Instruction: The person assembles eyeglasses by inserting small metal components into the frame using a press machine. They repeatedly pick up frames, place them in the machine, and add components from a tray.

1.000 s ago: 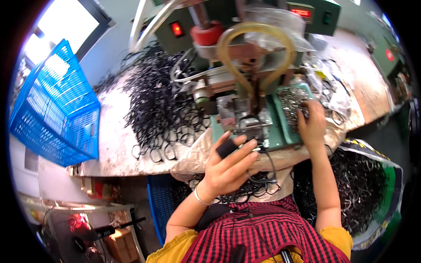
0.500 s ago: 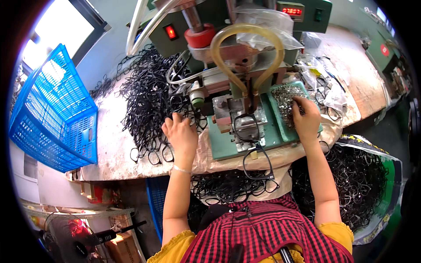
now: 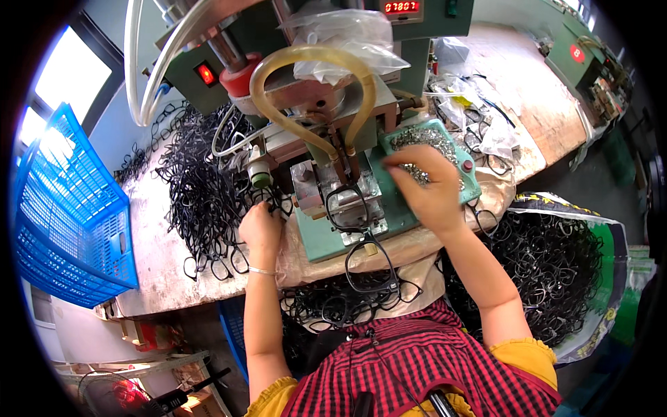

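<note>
A black eyeglass frame (image 3: 372,279) sits in the metal fixture of a green press (image 3: 321,240). One rim lies under the tool, and the other hangs toward me over the table edge. My left hand (image 3: 261,231) is closed at the near right side of a pile of black eyeglass frames (image 3: 201,187), its fingers curled round a black frame there. Between the small-parts tray and the fixture, my right hand (image 3: 432,189) is in the air with thumb and forefinger pinched. Whatever they hold is too small to make out. Small metal parts (image 3: 425,142) fill the green tray (image 3: 472,186) behind it.
A blue plastic basket (image 3: 76,215) stands at the left. Over the fixture loops a yellowish hose (image 3: 258,87). A big sack of black frames (image 3: 535,278) stands at right, with more frames (image 3: 333,299) below the table edge. Plastic bags (image 3: 497,142) lie beyond the tray.
My right hand has left the parts tray and moved left toward the fixture. My left hand's fingers have closed at the pile. The whole view has shifted a little.
</note>
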The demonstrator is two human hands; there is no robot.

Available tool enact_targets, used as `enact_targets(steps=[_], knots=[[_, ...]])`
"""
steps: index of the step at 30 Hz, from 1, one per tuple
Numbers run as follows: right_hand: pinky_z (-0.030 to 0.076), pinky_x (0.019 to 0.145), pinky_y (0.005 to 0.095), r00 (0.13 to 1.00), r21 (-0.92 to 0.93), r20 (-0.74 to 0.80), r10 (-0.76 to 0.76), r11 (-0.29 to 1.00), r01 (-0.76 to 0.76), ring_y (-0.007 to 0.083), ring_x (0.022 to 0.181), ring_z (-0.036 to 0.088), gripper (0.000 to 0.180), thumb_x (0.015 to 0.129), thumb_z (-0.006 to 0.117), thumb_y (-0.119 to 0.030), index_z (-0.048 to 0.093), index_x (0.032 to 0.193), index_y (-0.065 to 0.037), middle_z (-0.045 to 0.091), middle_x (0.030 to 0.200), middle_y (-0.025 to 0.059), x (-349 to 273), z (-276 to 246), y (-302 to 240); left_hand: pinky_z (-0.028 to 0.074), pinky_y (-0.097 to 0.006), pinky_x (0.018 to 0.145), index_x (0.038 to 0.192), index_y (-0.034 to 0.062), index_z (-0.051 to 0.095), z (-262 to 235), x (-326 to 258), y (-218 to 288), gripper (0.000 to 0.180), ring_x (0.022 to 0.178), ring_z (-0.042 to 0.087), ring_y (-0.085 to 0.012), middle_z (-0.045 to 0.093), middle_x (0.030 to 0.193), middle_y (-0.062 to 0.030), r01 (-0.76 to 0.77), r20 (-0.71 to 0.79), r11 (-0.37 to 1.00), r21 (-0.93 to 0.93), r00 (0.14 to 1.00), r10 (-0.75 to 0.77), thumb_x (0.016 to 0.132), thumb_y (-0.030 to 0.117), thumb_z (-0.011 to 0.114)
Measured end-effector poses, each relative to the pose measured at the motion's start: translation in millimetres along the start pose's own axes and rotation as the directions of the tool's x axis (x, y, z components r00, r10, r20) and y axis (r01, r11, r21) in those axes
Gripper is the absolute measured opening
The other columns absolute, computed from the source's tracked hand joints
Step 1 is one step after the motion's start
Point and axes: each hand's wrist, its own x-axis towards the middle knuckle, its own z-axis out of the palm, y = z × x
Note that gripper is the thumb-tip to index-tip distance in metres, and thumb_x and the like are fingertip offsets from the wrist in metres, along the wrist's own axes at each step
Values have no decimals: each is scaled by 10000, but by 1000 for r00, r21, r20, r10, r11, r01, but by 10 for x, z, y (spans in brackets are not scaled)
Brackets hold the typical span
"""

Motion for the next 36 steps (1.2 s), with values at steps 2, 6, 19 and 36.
enact_targets(steps=[2,6,19,36], knots=[[521,793,308,999,60,-27,-19,998,21,228,858,687,164,801,717,7,703,964,4,700,882,109,57,189,-8,552,-413,712,911,96,727,42,38,23,187,822,697,-328,721,881,-97,13,-11,998,-67,1000,-14,804,242,773],[518,825,287,982,259,-90,166,956,-138,178,888,683,296,822,717,-5,634,1105,14,706,935,84,-36,402,-112,479,-331,570,889,86,742,116,22,-88,100,634,648,-214,693,760,-77,-118,-308,918,-379,951,-5,816,145,776],[496,861,272,965,345,98,243,901,-262,219,1045,687,518,890,636,-10,460,1377,4,682,1127,155,-88,293,-529,551,-352,700,948,95,609,-1077,-378,585,107,743,638,-249,675,846,-122,-431,-352,-313,-846,893,-279,1019,173,595],[440,1050,474,998,-606,-69,10,794,-50,405,1213,581,113,798,693,-79,689,899,-29,666,1165,228,-186,-346,726,520,-456,890,939,92,756,-1218,-352,1031,193,838,677,-244,764,1018,-61,-836,-603,109,-539,473,642,750,67,786]])
